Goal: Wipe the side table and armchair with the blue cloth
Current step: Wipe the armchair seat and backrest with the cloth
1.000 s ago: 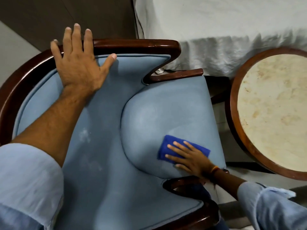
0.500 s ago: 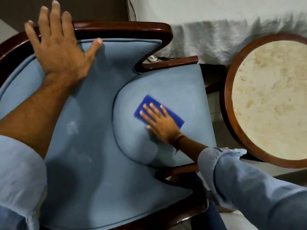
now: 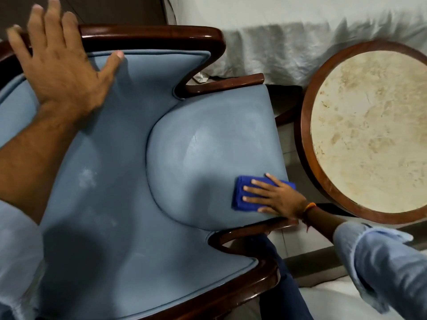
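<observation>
The armchair [image 3: 120,172] is blue with a dark wooden frame and fills the left and middle of the view. My left hand [image 3: 62,65] lies flat with spread fingers on the top of its backrest. My right hand [image 3: 275,197] presses flat on the folded blue cloth [image 3: 242,199] at the near right edge of the seat cushion [image 3: 208,146], next to the near wooden armrest [image 3: 249,232]. The round side table [image 3: 369,135], with a mottled cream top and a brown wooden rim, stands to the right of the chair.
White bed linen [image 3: 288,38] hangs behind the chair and table. More white fabric [image 3: 328,301] lies at the bottom right. My dark trouser leg [image 3: 286,285] is by the near armrest. A narrow strip of tiled floor separates the chair from the table.
My right hand has slid the blue cloth from the middle of the seat cushion back to its near right edge. My left hand stays on the backrest.
</observation>
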